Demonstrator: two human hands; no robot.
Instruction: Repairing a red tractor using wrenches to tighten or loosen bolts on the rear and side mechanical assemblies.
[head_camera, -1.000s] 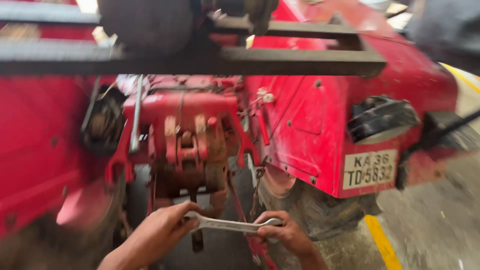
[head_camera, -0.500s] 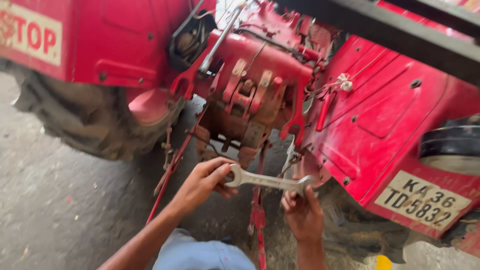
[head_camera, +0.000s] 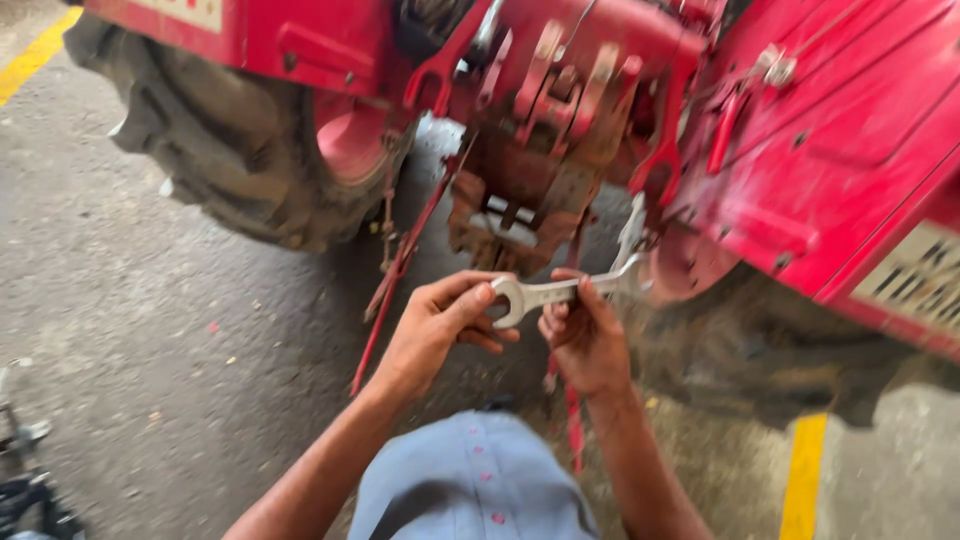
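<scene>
A silver double-ended spanner (head_camera: 545, 293) is held level below the rear of a red tractor (head_camera: 800, 150). My left hand (head_camera: 435, 325) pinches its left ring end with thumb and fingers. My right hand (head_camera: 585, 340) grips the shaft near the middle, fingers closed round it. The spanner's right end reaches toward a grey bracket (head_camera: 630, 235) under the red hitch housing (head_camera: 560, 110). The picture is motion-blurred.
A large black rear tyre (head_camera: 230, 160) stands at the left, another tyre (head_camera: 780, 350) at the right under the red mudguard. Thin red link rods (head_camera: 400, 270) hang down beside my left hand. Grey concrete floor (head_camera: 130, 330) with yellow lines (head_camera: 805, 475). My knee in grey cloth (head_camera: 470, 485) is below.
The view has swung down and left, showing more floor and left tyre. Both hands stay on the spanner, now held closer together, my right hand nearer the shaft's middle.
</scene>
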